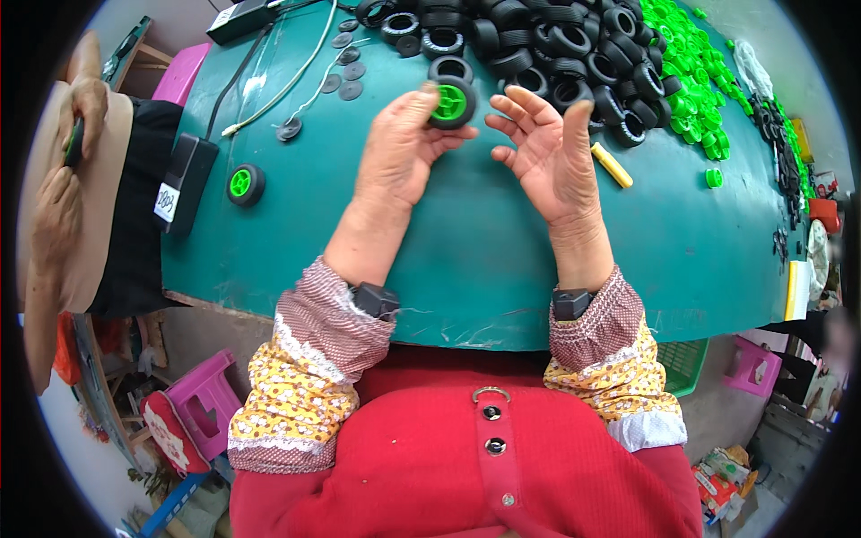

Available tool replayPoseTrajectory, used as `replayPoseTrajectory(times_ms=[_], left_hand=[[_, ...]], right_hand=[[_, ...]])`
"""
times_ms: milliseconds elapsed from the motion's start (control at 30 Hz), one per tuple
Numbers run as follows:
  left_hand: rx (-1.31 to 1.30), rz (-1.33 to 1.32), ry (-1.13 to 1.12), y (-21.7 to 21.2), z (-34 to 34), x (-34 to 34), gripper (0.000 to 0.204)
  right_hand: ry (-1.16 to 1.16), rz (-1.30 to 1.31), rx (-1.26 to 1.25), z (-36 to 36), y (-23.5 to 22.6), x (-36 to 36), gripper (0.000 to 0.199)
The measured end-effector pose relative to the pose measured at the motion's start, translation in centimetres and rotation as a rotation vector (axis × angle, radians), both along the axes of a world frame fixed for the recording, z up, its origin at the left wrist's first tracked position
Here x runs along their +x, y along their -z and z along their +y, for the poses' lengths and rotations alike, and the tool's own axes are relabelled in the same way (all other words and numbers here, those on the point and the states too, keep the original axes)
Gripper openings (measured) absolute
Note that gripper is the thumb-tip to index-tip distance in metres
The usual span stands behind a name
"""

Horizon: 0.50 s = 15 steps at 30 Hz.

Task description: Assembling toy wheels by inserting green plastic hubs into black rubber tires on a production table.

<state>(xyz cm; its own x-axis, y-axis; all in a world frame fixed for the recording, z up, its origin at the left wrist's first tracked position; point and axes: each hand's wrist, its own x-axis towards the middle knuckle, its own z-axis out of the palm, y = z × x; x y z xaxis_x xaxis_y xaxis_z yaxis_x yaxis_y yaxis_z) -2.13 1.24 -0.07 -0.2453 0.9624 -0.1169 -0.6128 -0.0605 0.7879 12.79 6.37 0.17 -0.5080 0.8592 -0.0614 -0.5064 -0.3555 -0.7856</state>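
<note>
Between the thumb and fingers of my left hand point(397, 148) is a small toy wheel point(452, 102), a black tyre with a green spoked hub in it. Just to its right, my right hand point(554, 170) is raised with the palm showing and the fingers apart, holding nothing. A loose black tyre point(451, 68) lies just beyond the held wheel, at the near edge of a large heap of black tyres point(569, 67). Another wheel with a green hub point(244, 186) rests alone on the left part of the green table point(484, 269).
Green hubs point(686, 81) are heaped at the far right, with one loose hub point(714, 178) nearer. A yellow stick-like piece point(613, 166) lies beside my right hand. On the left are a black box point(186, 184), cables and flat black discs point(351, 90). Another person's hands point(67, 179) are at far left.
</note>
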Motion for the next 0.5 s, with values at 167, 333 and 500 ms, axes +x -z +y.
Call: replayPoseTrajectory(times_ms=[167,333,500], left_hand=[[-0.025,-0.183,-0.133,-0.4,-0.3,-1.2,0.023],[-0.089,-0.098,-0.036,-0.4,-0.6,-0.7,0.022],[-0.077,0.079,0.090,-0.4,-0.6,0.0,0.023]], right_hand=[[-0.555,0.598,0.304,1.2,0.5,2.0,0.087],[-0.648,0.627,0.334,0.7,0.8,1.7,0.086],[-0.556,0.172,0.319,0.5,-0.5,2.5,0.060]])
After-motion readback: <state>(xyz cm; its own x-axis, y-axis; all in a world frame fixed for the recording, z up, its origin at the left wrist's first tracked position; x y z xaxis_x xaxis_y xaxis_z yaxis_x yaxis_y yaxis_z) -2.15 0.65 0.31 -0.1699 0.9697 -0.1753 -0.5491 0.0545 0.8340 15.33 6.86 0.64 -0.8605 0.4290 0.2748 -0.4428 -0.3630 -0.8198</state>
